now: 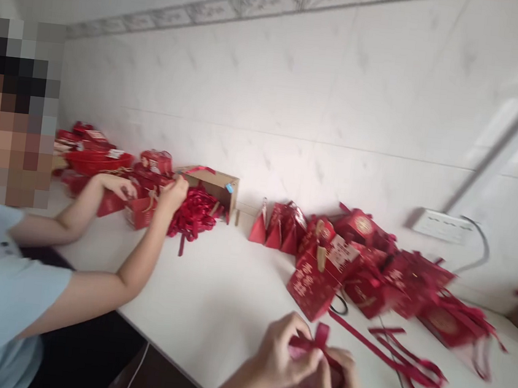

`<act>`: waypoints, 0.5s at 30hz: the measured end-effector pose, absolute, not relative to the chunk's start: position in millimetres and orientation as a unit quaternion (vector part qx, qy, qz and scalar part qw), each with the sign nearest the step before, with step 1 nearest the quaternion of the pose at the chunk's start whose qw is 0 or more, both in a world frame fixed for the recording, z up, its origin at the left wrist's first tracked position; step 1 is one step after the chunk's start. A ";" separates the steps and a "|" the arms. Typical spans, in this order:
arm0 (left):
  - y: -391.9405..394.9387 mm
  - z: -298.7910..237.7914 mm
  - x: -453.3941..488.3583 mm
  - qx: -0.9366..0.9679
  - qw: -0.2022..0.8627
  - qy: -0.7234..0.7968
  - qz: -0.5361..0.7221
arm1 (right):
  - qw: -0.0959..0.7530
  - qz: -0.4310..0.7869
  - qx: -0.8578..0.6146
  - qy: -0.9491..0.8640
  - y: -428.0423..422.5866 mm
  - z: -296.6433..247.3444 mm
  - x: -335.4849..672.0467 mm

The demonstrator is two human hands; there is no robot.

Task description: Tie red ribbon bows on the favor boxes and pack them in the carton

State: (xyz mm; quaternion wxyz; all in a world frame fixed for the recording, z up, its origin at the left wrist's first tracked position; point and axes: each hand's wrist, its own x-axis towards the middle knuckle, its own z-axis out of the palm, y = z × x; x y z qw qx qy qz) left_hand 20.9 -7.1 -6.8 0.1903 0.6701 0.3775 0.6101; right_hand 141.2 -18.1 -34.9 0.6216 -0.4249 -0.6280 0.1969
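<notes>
At the table's front edge, my left hand (283,356) is closed with thumb and fingers pinching a dark red ribbon (322,334). Close beside it, my right hand (339,387) also pinches the ribbon, and a small loop stands up between the fingertips. Under the hands, something pinkish-red is mostly hidden, so its kind is unclear. Beyond my hands lies a red gift box (314,289) with gold print. A black ring (340,304) rests beside it. Loose lengths of ribbon (412,361) trail over the white table to the right.
Several red boxes (414,281) are heaped against the tiled wall, near small red pyramid boxes (274,236). A power strip (445,226) is on the wall. At left, a co-worker's hands (173,194) work near a ribbon pile (196,212) and a cardboard box (229,194).
</notes>
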 end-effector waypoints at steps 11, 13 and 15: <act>36.5 6.1 -6.4 0.672 0.086 0.435 0.593 | 0.589 0.240 -0.377 -0.674 34.9 -5.7 120.7; 40.1 1.2 -9.3 0.676 0.095 0.437 0.585 | 0.583 0.259 -0.386 -0.666 38.5 -11.0 119.6; 39.6 1.8 -13.9 0.686 0.101 0.435 0.575 | 0.587 0.264 -0.386 -0.661 38.7 -13.4 119.3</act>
